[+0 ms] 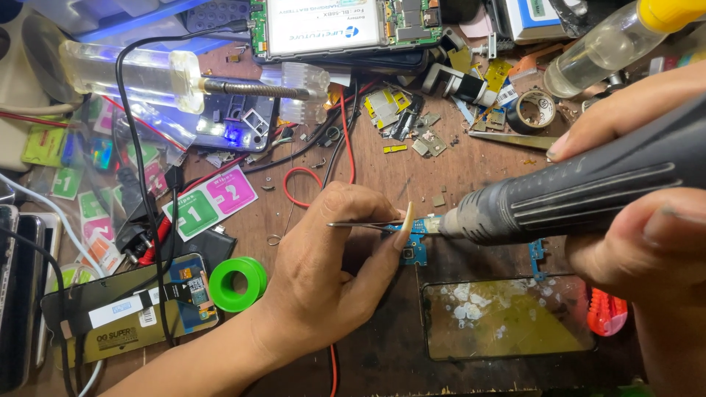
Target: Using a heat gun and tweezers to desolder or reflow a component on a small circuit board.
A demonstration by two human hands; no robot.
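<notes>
Tweezers (365, 226) of thin metal, pinched in the left hand's (331, 272) fingers, point rightward onto the small blue circuit board (416, 246) on the desk (382, 176), meeting the grey hot-air gun's (588, 192) nozzle, which the right hand (647, 235) grips from the opposite side.

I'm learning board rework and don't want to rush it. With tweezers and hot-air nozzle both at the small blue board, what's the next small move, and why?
Probably keep the hot-air gun steady in the right hand and nudge gently with the tweezers in the left hand. The nozzle sits right at the blue circuit board, and the tweezer tips meet it there. Whether anything has loosened cannot be seen.
</notes>
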